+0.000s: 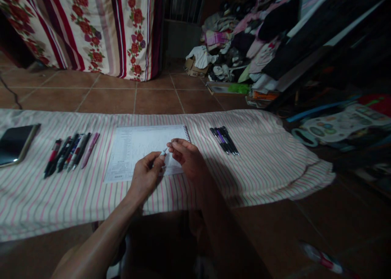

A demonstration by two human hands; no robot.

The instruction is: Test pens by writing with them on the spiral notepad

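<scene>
At the centre of the frame, pinching a slim pale pen part (pixel 163 153) in the left hand (pixel 146 173), long axis slanting up and right toward the right hand (pixel 187 154), curled just beside the tip, grasp too small to tell; below, smooth wire-bound notebook (pixel 143 138) on striped cloth (pixel 275 152).

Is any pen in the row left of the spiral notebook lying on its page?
No, the row of pens lies on the striped cloth, with cloth showing between the pink pen and the notebook.
</scene>
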